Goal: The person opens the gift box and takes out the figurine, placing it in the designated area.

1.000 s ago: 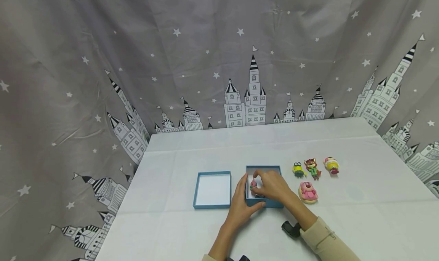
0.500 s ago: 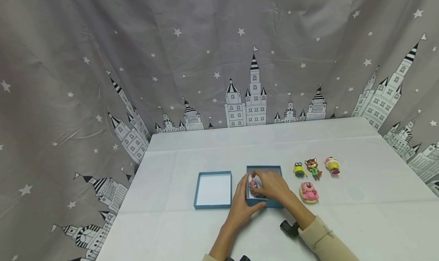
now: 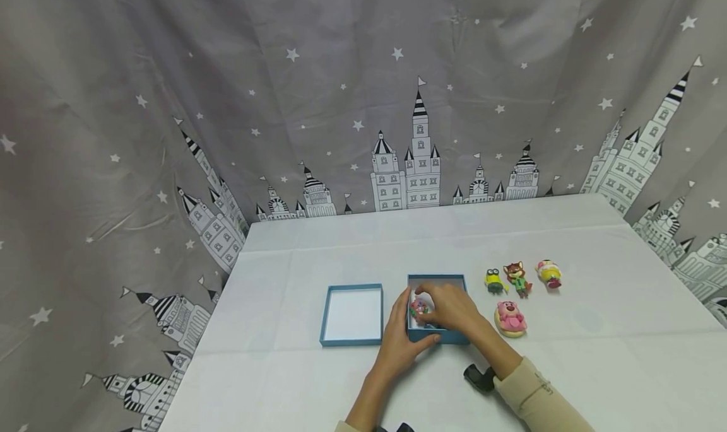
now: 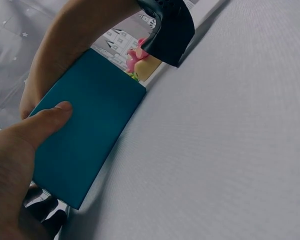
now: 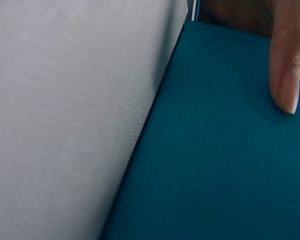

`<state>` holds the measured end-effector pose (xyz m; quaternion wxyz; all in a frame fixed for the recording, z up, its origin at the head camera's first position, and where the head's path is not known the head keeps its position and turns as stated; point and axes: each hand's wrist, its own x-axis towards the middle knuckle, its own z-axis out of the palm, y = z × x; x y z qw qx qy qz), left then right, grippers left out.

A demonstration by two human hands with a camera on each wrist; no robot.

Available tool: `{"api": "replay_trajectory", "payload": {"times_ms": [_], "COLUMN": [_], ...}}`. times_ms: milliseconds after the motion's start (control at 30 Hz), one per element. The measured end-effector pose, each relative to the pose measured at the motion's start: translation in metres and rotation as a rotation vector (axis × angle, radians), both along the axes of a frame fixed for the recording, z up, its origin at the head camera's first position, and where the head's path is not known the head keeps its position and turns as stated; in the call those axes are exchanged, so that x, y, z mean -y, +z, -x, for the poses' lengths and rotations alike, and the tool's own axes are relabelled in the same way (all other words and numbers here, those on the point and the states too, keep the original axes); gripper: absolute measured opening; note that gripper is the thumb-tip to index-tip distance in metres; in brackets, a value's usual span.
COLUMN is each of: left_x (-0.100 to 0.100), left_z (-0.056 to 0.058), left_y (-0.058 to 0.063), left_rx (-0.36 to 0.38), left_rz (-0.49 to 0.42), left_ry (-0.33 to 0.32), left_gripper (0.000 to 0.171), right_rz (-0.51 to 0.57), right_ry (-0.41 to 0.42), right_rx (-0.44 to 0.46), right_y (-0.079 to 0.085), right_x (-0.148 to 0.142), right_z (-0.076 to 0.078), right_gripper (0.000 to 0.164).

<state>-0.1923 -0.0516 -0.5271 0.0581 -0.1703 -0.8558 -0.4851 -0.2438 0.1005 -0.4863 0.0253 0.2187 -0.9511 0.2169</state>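
Observation:
A blue box (image 3: 449, 336) with a pale inside stands on the white table. My left hand (image 3: 396, 344) grips its near left corner, with the thumb (image 4: 52, 120) on the front wall and the other fingers along the left side. My right hand (image 3: 451, 307) reaches down into the box from above. Between its thumb and index finger is a small pink toy figure (image 3: 419, 308) with touches of green and purple, near the box's left wall. The palm hides part of the box's inside. In the right wrist view the front wall (image 5: 215, 140) fills most of the picture.
Left of the box lies a shallow blue lid (image 3: 353, 315), white inside up. To the right are a pink bear figure (image 3: 510, 319), a yellow minion figure (image 3: 495, 281), a fox figure (image 3: 517, 279) and a yellow-and-white figure (image 3: 549, 274). A grey castle-print curtain (image 3: 341, 104) hangs behind.
Inside the box, the pink figure has turned between my right fingers and shows more purple. My right hand has shifted slightly left; the left hand keeps its grip on the box.

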Motion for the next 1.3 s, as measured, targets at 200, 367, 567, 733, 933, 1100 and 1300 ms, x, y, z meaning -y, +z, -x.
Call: {"api": "replay_trajectory", "payload": {"times_ms": [200,367,567,733,933,1100,1300], "left_x": [0.000,0.000,0.001,0.001,0.001,0.001,0.000], "left_z": [0.000,0.001,0.002,0.001,0.001,0.001,0.001], "left_y": [0.000,-0.001,-0.001,-0.001,-0.001,-0.002,-0.003], "left_rx": [-0.004,-0.019,-0.006,-0.007,-0.006,-0.005,-0.024], "left_rz": [-0.003,-0.004,-0.010,-0.015,-0.005,-0.001,0.011], "left_ry": [-0.003,-0.005,-0.004,-0.010,-0.007,-0.008,-0.002], "left_gripper": [0.096,0.096,0.097,0.097,0.097,0.097,0.098], "right_rz": [-0.002,-0.017,-0.022,-0.012,0.018,0.047,0.104], "right_ry": [0.024,0.033,0.025,0.011,0.011,0.023,0.024], "right_rx": [-0.014,-0.023,-0.024,-0.010,-0.014,-0.028,-0.035], "right_y": [0.001,0.002,0.003,0.005,0.004,0.008,0.027], "right_x": [-0.001,-0.001,0.000,0.001,-0.001,-0.007,-0.021], "right_z": [0.000,0.001,0.001,0.001,0.001,0.000,-0.004], "right_gripper": [0.050,0.048,0.047,0.045,0.047,0.051,0.051]}}
